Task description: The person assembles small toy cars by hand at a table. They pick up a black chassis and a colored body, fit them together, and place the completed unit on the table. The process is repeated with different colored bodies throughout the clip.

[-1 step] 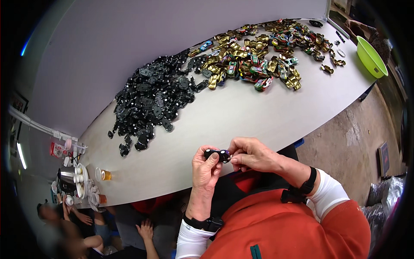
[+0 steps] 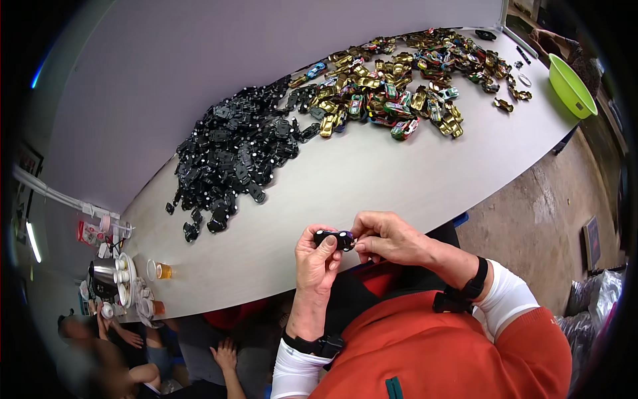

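Note:
My left hand [image 2: 318, 259] is closed round a small toy car [image 2: 334, 239], its thumb lying along the near side. The car's black underside part and pale wheels show, with a bit of purple at its right end. At that right end, the thumb and fingers of my right hand [image 2: 385, 238] are pinched together on it. What exactly sits between those right fingertips is mostly hidden. Both hands are over the table's near edge, in front of my red garment.
A heap of black toy car bases [image 2: 232, 146] lies at the far left of the table [image 2: 372, 179]. Gold and coloured car bodies [image 2: 392, 93] are piled farther right. A green basin [image 2: 571, 86] stands at the right end. A cup of amber drink [image 2: 159, 270] and a tray [image 2: 127, 279] stand left.

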Motion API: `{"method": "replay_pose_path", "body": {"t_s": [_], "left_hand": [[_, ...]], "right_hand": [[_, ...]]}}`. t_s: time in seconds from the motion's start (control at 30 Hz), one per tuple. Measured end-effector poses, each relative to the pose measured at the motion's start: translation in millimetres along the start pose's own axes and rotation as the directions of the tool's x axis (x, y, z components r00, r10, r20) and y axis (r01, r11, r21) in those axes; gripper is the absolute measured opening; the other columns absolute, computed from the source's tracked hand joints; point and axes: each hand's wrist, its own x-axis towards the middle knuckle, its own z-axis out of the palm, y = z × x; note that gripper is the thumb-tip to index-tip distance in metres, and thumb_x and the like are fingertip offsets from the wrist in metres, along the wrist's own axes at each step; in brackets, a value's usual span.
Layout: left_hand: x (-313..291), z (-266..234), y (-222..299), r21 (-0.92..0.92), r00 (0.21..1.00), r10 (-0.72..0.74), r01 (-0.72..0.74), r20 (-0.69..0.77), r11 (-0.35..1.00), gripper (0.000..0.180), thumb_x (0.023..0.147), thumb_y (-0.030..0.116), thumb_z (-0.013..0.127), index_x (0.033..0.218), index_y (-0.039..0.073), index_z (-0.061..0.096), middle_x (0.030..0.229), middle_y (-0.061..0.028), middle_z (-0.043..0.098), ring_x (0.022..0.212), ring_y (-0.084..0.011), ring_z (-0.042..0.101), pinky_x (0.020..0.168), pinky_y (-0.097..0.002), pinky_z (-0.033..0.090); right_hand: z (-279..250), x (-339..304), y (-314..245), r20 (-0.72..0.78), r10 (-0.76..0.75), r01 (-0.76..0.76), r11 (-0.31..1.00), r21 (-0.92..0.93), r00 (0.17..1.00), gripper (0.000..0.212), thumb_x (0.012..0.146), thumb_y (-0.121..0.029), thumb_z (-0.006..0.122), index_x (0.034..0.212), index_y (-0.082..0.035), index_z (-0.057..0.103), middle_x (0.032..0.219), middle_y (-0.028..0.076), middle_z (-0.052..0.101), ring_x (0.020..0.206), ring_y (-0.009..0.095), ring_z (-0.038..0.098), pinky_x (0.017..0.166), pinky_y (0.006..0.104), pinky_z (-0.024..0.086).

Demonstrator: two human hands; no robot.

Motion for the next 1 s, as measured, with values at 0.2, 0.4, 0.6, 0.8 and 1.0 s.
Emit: {"method": "replay_pose_path", "body": {"t_s": [0.2,0.4,0.6,0.8,1.0], "left_hand": [[-6.6,22.1,-4.7,0.267,0.959,0.276,-0.25,-0.064,0.931,0.015,0.08,0.001,0.065,0.088,0.004,0.052,0.074,-0.0064,0.057,0.05,-0.0098,0.052,0.037,-0.0177,0.038],[1.1,17.0,-1.0,0.126,0.977,0.151,-0.133,-0.147,0.983,0.017,0.08,0.002,0.066,0.088,0.003,0.051,0.072,-0.0068,0.056,0.049,-0.0104,0.052,0.037,-0.0185,0.039],[-2.2,27.0,-4.0,0.242,0.961,0.25,-0.217,-0.116,0.946,0.017,0.08,0.001,0.066,0.088,0.002,0.051,0.071,-0.0061,0.056,0.049,-0.01,0.052,0.037,-0.018,0.039],[1.2,22.3,-6.7,0.247,0.958,0.274,-0.246,-0.086,0.937,0.016,0.08,0.004,0.065,0.09,0.001,0.053,0.077,-0.0056,0.057,0.057,-0.0114,0.055,0.047,-0.0206,0.044],[4.4,23.6,-7.8,-0.005,0.969,0.241,-0.241,-0.059,0.97,0.022,0.088,0.02,0.059,0.099,0.002,0.054,0.086,-0.005,0.057,0.074,-0.0181,0.058,0.064,-0.0286,0.05]], "right_hand": [[-0.5,9.3,21.2,-0.128,-0.148,0.12,0.971,-0.207,0.981,0.006,0.087,0.0,0.051,0.093,0.0,0.05,0.069,0.004,0.057,0.059,0.006,0.05,0.05,0.0209,0.04],[-0.2,3.8,15.5,-0.057,-0.004,0.012,0.991,0.133,0.998,0.007,0.088,-0.001,0.05,0.095,0.0,0.049,0.066,0.004,0.057,0.056,0.005,0.048,0.049,0.0204,0.039],[-6.9,7.3,17.8,-0.087,-0.009,0.008,1.0,-0.013,0.996,0.003,0.088,-0.003,0.05,0.091,-0.002,0.05,0.064,0.002,0.056,0.055,0.004,0.048,0.048,0.0196,0.038],[-0.1,12.8,25.2,-0.194,-0.122,0.111,0.992,-0.065,0.973,0.003,0.088,-0.005,0.051,0.087,-0.003,0.052,0.065,0.0,0.055,0.055,0.004,0.048,0.048,0.0187,0.038],[-9.1,5.8,29.8,-0.127,0.088,-0.071,0.989,0.131,0.988,0.006,0.088,-0.005,0.05,0.083,-0.003,0.054,0.068,0.0,0.054,0.056,0.004,0.048,0.049,0.019,0.04]]}}
